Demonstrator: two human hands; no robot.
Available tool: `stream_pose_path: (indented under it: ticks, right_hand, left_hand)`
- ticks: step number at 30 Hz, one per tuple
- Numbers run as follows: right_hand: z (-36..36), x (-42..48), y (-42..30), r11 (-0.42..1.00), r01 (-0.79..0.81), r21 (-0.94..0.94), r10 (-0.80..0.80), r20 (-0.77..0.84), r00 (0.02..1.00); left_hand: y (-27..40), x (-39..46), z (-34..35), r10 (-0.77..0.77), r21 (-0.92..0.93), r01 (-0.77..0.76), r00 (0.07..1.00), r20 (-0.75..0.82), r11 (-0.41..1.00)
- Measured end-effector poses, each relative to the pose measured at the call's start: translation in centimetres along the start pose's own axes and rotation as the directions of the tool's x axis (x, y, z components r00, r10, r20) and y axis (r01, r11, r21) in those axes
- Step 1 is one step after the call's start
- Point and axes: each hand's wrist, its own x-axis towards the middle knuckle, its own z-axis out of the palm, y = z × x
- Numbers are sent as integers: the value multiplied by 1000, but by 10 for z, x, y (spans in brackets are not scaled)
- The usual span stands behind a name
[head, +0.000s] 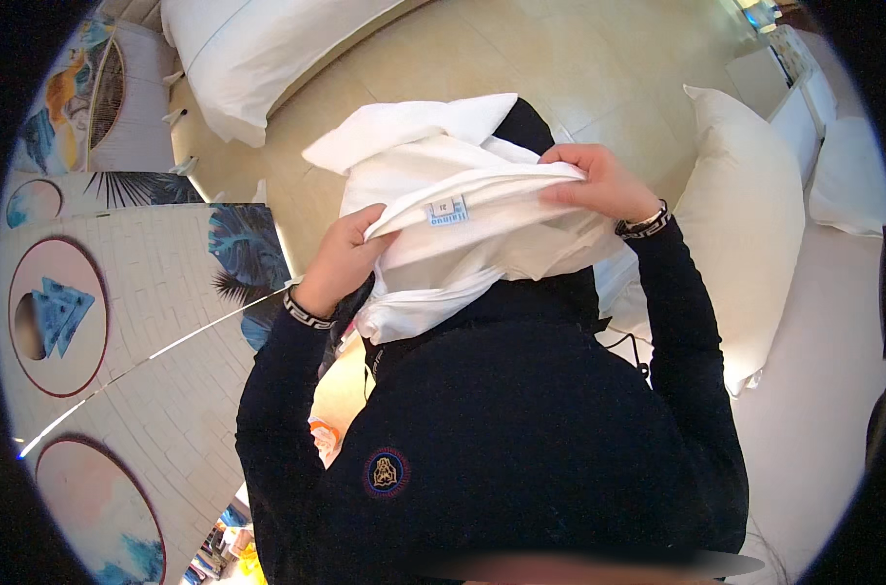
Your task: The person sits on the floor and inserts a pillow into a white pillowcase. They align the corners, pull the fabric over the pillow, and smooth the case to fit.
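Observation:
A white fabric cover, probably a pillowcase, lies bunched over my lap, its hemmed edge stretched between both hands. My left hand pinches the left end of that edge between thumb and fingers. At the other end, my right hand grips the hem, thumb beneath and fingers on top. A small sewn label with writing shows on the cloth between them. Part of the cover hangs in a twisted fold towards my body. Whether anything is inside the cloth cannot be seen.
A plump white pillow lies on the white bed at my right, with another pillow beyond it. White bedding hangs over another bed across the tiled floor. Decorated wall panels stand at left.

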Motion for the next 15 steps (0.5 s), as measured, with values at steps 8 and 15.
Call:
stream_pose_path:
  ticks: [8, 15]
  right_hand:
    - [29, 18, 17, 710, -196, -677, -69, -343, 937]
    - [21, -17, -50, 576, 27, -817, -699, -476, 534]
  left_hand:
    - [-3, 33, -7, 127, 822, -26, 990, -57, 570]
    - [88, -35, -48, 432, 480, -202, 790, -436, 854]
